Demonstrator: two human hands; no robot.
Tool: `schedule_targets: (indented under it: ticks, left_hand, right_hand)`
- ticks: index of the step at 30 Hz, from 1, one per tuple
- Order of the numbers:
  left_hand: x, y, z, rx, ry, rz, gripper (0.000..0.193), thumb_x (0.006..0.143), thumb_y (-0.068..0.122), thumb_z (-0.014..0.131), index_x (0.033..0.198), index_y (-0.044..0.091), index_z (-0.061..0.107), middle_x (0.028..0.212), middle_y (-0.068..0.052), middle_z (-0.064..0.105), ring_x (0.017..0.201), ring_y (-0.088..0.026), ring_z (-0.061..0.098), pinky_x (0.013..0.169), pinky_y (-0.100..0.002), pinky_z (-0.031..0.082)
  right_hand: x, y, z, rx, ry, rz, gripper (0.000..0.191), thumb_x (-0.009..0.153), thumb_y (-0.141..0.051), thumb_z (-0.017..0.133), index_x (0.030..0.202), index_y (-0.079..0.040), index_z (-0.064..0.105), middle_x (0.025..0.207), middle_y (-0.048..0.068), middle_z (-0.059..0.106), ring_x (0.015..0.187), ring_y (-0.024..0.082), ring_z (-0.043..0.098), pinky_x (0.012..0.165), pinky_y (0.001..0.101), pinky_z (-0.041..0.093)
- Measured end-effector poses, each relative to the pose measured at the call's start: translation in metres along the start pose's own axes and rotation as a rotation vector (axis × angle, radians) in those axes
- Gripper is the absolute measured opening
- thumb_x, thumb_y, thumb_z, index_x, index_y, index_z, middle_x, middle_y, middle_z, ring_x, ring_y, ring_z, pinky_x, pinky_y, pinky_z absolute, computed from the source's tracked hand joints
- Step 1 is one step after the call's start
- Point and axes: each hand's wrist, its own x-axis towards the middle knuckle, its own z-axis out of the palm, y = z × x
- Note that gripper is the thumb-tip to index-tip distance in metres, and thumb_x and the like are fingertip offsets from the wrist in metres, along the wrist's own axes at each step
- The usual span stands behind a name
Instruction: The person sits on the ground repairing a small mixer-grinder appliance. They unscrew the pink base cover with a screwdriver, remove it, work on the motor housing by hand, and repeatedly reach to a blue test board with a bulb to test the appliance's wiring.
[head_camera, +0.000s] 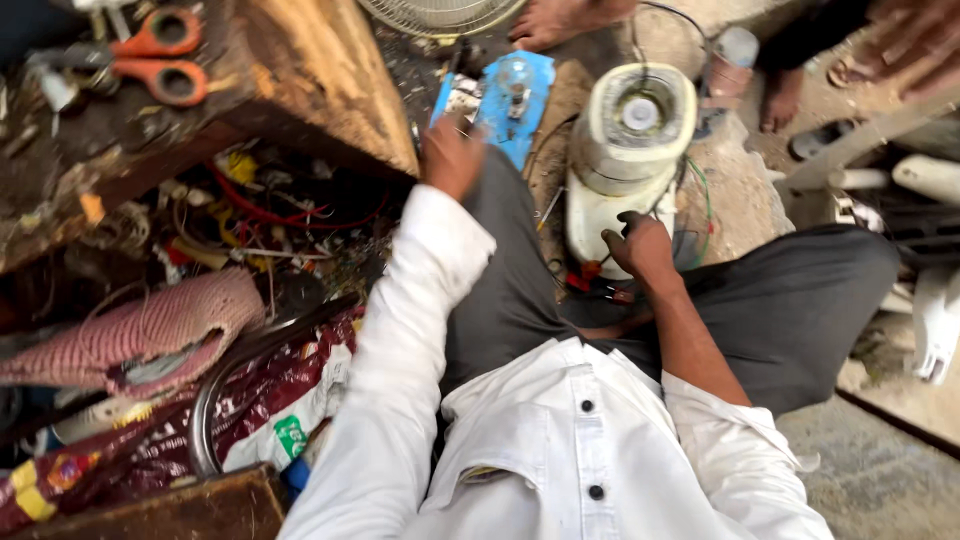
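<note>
Sitting on the floor, legs folded. White machine base (625, 150) lying on its side right above the right hand (645, 250), round end turned up so the inside can be reached. Right hand shut around a thin dark tool, tip pressed against the base. Red pliers (600, 290) resting just under that hand, easy to grab. Left hand (452, 155) reaching far out, apart from the other; fingers blurred, cannot tell if holding anything. Blue plate (515, 95) with small parts just past the left hand. Orange scissors (160, 55) up on the wooden bench (320, 80), far left.
</note>
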Motion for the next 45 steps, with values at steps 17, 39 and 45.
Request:
schedule_targets:
  ticks: [17,39,45]
  left_hand:
    - [0.038,-0.100,0.025,0.797,-0.567,0.019,0.022,0.095,0.014,0.056,0.108,0.008,0.073,0.113,-0.016,0.071,0.114,-0.036,0.064,0.115,-0.056,0.036]
    - [0.065,-0.117,0.072,0.498,-0.634,0.157,0.016,0.088,0.007,0.062,0.084,0.002,0.077,0.099,-0.020,0.070,0.099,-0.039,0.068,0.081,-0.047,0.057]
    - [0.054,-0.125,0.072,0.370,-0.432,0.157,0.020,0.093,0.009,0.058,0.088,0.002,0.077,0.107,-0.021,0.068,0.102,-0.041,0.066,0.085,-0.051,0.056]
  right_hand:
    - [0.005,-0.057,0.043,-0.584,-0.123,-0.223,0.040,0.086,-0.014,0.066,0.124,0.000,0.063,0.128,0.017,0.061,0.104,0.033,0.064,0.088,0.0441,0.054]
    - [0.008,-0.034,0.047,-0.558,-0.087,-0.253,0.067,0.078,-0.017,0.075,0.139,0.007,0.058,0.147,0.027,0.053,0.120,0.040,0.059,0.100,0.0421,0.052]
    - [0.008,-0.036,0.047,-0.503,-0.081,-0.247,0.063,0.080,-0.018,0.072,0.136,0.008,0.057,0.146,0.028,0.052,0.118,0.044,0.060,0.098,0.0444,0.051]
